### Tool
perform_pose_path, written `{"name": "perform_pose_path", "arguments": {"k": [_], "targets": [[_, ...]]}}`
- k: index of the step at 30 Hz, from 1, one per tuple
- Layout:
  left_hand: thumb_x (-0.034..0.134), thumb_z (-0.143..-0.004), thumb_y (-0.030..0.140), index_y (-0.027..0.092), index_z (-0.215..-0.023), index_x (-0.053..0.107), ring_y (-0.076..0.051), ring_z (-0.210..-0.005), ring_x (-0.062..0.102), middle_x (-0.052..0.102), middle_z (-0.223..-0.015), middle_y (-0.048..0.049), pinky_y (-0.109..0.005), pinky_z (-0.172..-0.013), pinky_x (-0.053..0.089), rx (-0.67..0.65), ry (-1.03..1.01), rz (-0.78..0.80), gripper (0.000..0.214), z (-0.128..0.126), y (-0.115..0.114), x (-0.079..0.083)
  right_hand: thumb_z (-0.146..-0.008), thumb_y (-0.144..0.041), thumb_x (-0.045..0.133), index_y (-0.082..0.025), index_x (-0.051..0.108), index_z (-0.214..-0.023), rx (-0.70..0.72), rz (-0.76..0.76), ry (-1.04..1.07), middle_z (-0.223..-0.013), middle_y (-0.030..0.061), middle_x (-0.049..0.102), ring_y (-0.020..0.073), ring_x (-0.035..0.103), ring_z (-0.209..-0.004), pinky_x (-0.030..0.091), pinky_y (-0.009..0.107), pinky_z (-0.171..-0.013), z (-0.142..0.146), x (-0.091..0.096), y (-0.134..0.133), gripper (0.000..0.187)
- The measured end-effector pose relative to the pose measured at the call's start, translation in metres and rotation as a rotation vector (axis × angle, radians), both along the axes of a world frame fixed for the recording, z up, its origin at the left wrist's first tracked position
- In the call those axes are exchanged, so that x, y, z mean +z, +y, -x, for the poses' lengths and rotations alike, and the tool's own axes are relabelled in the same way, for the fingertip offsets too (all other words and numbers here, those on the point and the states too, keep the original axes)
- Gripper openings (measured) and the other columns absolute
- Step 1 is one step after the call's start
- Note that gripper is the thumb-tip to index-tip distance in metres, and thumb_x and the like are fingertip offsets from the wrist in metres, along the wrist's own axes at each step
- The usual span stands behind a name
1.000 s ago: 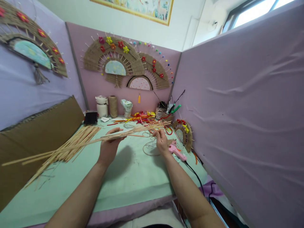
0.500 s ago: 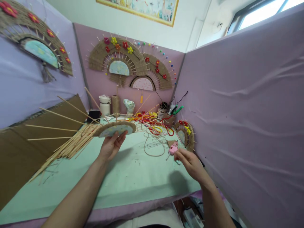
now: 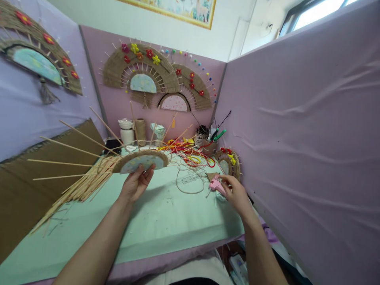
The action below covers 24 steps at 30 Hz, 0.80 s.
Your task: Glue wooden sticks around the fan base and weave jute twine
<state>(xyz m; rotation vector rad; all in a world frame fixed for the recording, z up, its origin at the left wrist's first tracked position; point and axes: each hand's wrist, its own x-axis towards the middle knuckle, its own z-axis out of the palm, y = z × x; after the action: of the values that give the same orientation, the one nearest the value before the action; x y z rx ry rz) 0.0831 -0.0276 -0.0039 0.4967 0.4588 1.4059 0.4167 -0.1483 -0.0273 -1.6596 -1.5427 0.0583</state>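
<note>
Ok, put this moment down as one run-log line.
left hand: holding half-round fan | right hand: at pink glue gun, grip unclear | loose sticks: on table, person's left

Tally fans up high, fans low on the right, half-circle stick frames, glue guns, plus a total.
High fans: 3
Low right fan: 1
Half-circle stick frame, in left hand: 1
Glue gun, at right hand: 1
Total: 6

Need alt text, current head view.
Left hand holds up a half-round fan frame with wooden sticks radiating from its curved edge; right hand is at a pink glue gun on the green-covered table. Decorated fans hang behind.
</note>
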Motion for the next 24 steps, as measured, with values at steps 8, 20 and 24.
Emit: {"name": "perform_pose_path", "arguments": {"k": [8,20,24], "targets": [[0.067,-0.078,0.005,0.018,-0.105,0.065,-0.021,-0.093,0.071,0.074,-0.101,-0.0062,-0.025,-0.077,0.059,-0.041,0.04,-0.074,0.03,-0.002,-0.002,-0.001,-0.088,-0.04,0.052,-0.01,0.062,-0.116,-0.215,0.366,-0.339,-0.109,0.0175,0.063,0.0301,0.056,-0.103,0.038,0.036,-0.091,-0.013,-0.026,0.01,0.042],[0.072,-0.073,0.007,0.019,-0.104,0.066,-0.021,-0.092,0.071,0.074,-0.098,-0.0059,-0.025,-0.076,0.06,-0.078,0.064,-0.096,0.033,-0.002,-0.003,-0.003,-0.083,-0.039,0.054,-0.016,0.066,-0.111,-0.304,0.427,-0.215,-0.108,0.0138,0.062,0.0303,0.055,-0.103,0.039,0.035,-0.08,-0.01,-0.025,0.032,0.039],[0.074,-0.072,0.009,0.019,-0.102,0.067,-0.021,-0.093,0.071,0.074,-0.1,-0.0059,-0.024,-0.078,0.059,-0.08,0.073,-0.114,0.033,-0.002,-0.003,-0.003,-0.082,-0.038,0.051,-0.014,0.062,-0.117,-0.335,0.124,-0.086,-0.113,0.0154,0.059,0.0309,0.053,-0.106,0.04,0.04,-0.087,-0.014,-0.017,0.029,0.044]]}}
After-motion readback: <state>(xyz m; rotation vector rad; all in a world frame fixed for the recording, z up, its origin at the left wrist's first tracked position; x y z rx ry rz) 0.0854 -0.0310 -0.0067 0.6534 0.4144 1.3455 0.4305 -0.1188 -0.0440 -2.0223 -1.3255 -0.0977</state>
